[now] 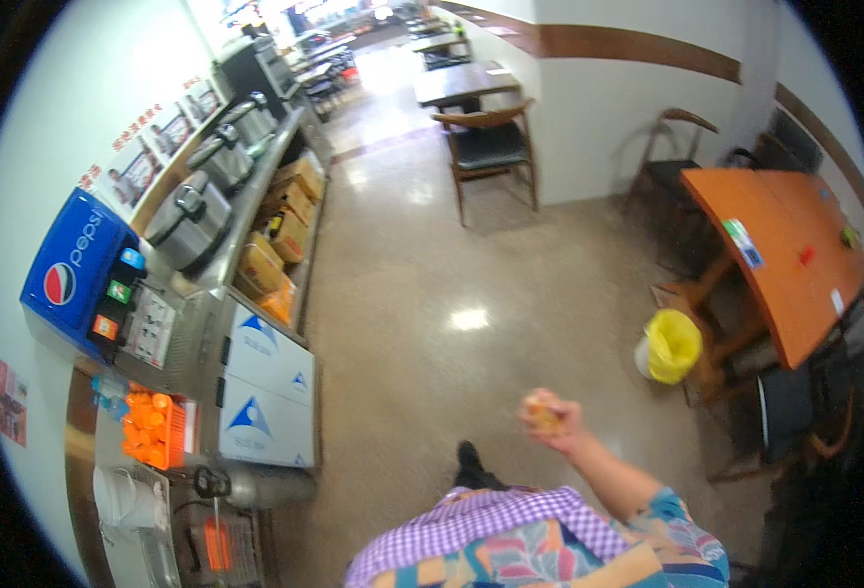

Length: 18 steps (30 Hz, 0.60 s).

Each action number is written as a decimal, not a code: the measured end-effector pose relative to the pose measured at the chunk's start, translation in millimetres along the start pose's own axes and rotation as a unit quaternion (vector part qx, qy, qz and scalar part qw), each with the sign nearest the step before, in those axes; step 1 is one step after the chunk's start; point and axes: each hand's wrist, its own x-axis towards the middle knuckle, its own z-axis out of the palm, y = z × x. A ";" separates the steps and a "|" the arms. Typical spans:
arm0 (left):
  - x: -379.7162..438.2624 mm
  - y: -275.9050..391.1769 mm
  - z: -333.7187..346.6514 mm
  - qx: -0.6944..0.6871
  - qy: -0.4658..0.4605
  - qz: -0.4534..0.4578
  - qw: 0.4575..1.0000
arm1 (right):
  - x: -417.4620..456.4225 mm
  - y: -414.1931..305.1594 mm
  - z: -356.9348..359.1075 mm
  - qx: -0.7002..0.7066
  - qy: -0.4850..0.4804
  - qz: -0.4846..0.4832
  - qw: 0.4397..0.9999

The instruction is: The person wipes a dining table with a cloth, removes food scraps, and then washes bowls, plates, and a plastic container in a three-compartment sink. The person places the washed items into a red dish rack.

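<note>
Held out over the tiled floor, my right hand [560, 430] is closed around a small, blurred yellow-brown thing [544, 417] that I cannot identify. My left hand is out of view. Below me show a purple checked apron [469, 529], a patterned sleeve [678, 529] and one dark shoe [469, 457]. To the right of my hand, standing apart from it, is a white bin with a yellow liner [674, 349].
On the left, a Pepsi drinks dispenser [79, 272], several steel pots [189, 220] and an orange basket of cups [154, 430] line a counter. Cardboard boxes [289, 231] fill its shelf. A wooden table [792, 250] stands right; a chair [487, 147] stands ahead.
</note>
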 end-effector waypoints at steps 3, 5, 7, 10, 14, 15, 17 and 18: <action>38.6 28.6 -49.6 -0.017 -0.001 0.017 1.000 | 39.9 -53.8 -5.3 0.018 0.069 -0.074 0.995; 71.7 79.7 -109.6 -0.050 0.010 0.082 0.995 | 58.2 -88.8 5.6 0.012 0.095 -0.144 0.985; 59.7 216.2 -170.7 -0.150 0.033 0.035 0.987 | 79.3 -119.1 18.8 0.004 0.118 -0.200 0.973; 154.7 342.4 -228.6 0.027 0.052 0.172 0.983 | 123.8 -160.4 6.2 0.040 0.082 -0.286 0.954; 232.3 501.0 -289.1 0.022 0.093 0.227 0.969 | 208.8 -227.3 -3.5 0.063 0.107 -0.336 0.934; 250.0 527.7 -296.1 0.002 0.090 0.230 0.969 | 235.7 -246.6 -1.8 0.049 0.115 -0.337 0.933; 305.6 532.7 -299.2 -0.011 0.095 0.191 0.977 | 309.2 -295.0 8.1 0.040 0.099 -0.328 0.939; 325.4 533.1 -307.0 0.050 0.070 0.174 0.981 | 352.9 -315.6 16.0 0.051 0.085 -0.323 0.941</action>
